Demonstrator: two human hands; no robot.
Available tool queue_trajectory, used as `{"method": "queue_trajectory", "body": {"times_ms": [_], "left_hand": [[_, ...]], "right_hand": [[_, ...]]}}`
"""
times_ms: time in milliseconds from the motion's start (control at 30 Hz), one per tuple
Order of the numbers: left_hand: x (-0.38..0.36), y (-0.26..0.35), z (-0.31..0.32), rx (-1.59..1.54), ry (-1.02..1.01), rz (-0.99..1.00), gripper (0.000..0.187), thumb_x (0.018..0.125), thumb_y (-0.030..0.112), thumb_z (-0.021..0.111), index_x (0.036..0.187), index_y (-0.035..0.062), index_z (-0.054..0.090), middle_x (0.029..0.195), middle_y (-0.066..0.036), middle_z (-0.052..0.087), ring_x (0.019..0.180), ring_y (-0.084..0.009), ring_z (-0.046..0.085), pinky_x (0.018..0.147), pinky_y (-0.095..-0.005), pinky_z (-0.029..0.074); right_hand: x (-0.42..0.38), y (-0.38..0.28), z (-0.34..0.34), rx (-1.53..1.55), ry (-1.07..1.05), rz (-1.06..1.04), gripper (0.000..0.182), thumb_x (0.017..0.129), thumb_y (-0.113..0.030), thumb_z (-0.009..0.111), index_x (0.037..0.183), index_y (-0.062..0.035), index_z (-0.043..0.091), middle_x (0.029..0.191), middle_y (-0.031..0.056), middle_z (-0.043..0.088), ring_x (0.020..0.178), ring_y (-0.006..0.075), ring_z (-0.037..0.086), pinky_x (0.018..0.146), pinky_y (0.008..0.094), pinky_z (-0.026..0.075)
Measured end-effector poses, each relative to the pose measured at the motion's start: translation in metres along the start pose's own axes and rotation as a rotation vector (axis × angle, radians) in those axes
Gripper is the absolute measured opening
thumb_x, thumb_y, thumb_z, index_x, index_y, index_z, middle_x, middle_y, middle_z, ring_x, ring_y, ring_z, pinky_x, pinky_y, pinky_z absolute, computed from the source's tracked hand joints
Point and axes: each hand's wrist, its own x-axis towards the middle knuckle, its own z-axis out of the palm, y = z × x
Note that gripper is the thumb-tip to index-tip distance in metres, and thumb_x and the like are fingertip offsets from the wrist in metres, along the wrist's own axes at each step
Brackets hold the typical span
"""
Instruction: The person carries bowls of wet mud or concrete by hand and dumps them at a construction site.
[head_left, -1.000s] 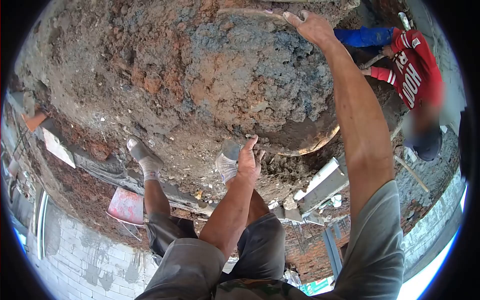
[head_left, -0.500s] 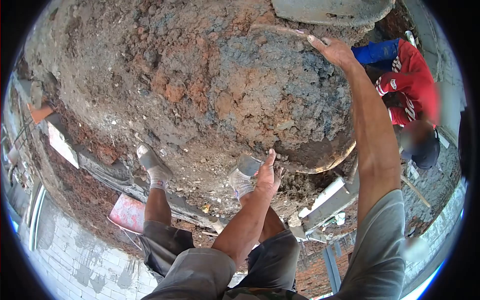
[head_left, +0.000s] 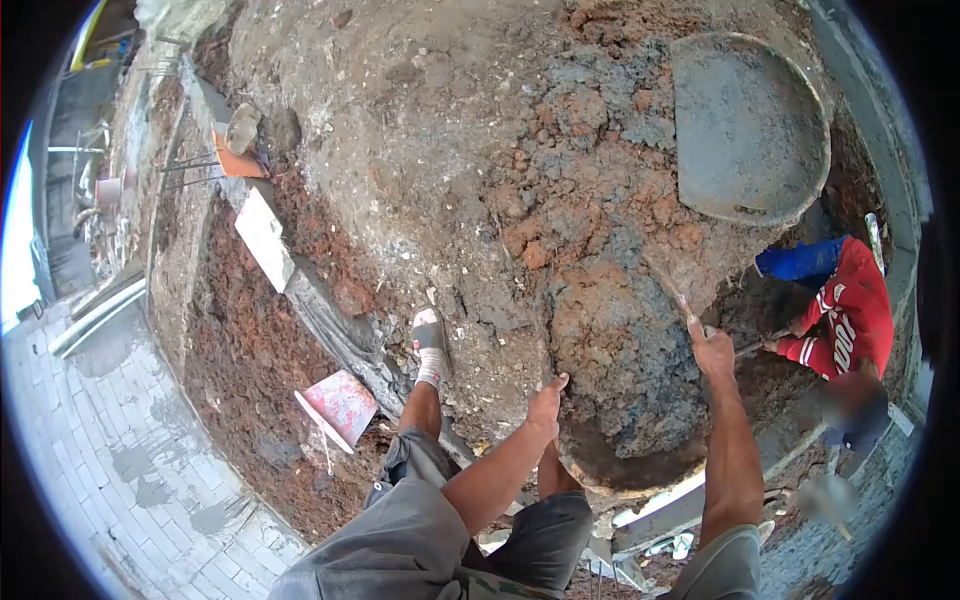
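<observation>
A shallow rounded tray (head_left: 645, 470) heaped with clumpy grey and brown soil (head_left: 625, 360) is between my two hands. My left hand (head_left: 545, 405) is closed on the tray's left edge, thumb up. On the opposite edge, my right hand (head_left: 712, 350) is closed, with its arm reaching along the right side. The soil covers most of the tray, but its near rim shows. Beyond it lies a similar grey tray (head_left: 750, 130) with a flat left edge, resting on the dirt.
A co-worker in a red top (head_left: 850, 310) bends down at the right, close to my right hand. To the left are a pink-and-white bucket (head_left: 338, 410) on its side, a white board (head_left: 264, 240), an orange piece (head_left: 238, 158) and a paved surface (head_left: 170, 450). Loose dirt surrounds my feet.
My view has swung, so the scene appears farther right and lower, and more of the second tray shows. Both hands stay on the loaded tray; my right hand appears lower and closer to my left.
</observation>
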Motion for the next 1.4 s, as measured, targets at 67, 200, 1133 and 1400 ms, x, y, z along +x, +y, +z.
{"method": "queue_trajectory", "body": {"times_ms": [67, 200, 1133, 1400], "left_hand": [[-0.041, 0.027, -0.023, 0.090, 0.039, 0.105, 0.085, 0.069, 0.034, 0.068, 0.130, -0.0063, 0.025, 0.138, -0.020, 0.023, 0.128, -0.0281, 0.021, 0.102, -0.0430, 0.017], [-0.091, 0.076, -0.076, 0.119, 0.097, 0.174, 0.083, 0.070, 0.032, 0.067, 0.127, -0.0108, 0.025, 0.134, -0.023, 0.029, 0.125, -0.0297, 0.026, 0.101, -0.0409, 0.021], [-0.444, 0.751, -0.021, -0.091, -0.220, 0.380, 0.027, 0.072, 0.015, 0.057, 0.092, -0.0030, 0.054, 0.091, -0.013, 0.056, 0.088, -0.0233, 0.054, 0.078, -0.0399, 0.043], [-0.467, 0.940, 0.000, -0.151, -0.138, 0.243, 0.023, 0.070, 0.013, 0.057, 0.088, -0.0002, 0.052, 0.086, -0.014, 0.056, 0.078, -0.0261, 0.056, 0.068, -0.0466, 0.048]], "right_hand": [[-0.019, -0.002, 0.021, 0.080, 0.004, 0.022, 0.073, 0.078, -0.062, 0.040, 0.102, 0.0044, 0.058, 0.100, 0.0278, 0.056, 0.098, 0.0393, 0.052, 0.086, 0.0406, 0.040], [-0.084, -0.068, 0.013, 0.292, 0.016, 0.046, 0.068, 0.078, -0.058, 0.046, 0.098, 0.0052, 0.059, 0.096, 0.0270, 0.058, 0.095, 0.0392, 0.054, 0.082, 0.0403, 0.041], [-0.098, -0.750, -0.461, -0.005, 0.160, -0.329, 0.051, 0.078, -0.047, 0.050, 0.078, 0.0029, 0.059, 0.077, 0.0259, 0.058, 0.080, 0.0402, 0.057, 0.071, 0.0428, 0.042], [0.011, -0.920, -0.505, -0.058, 0.133, -0.276, 0.058, 0.079, -0.048, 0.048, 0.088, 0.0079, 0.060, 0.088, 0.0298, 0.058, 0.090, 0.0408, 0.056, 0.079, 0.0424, 0.043]]}}
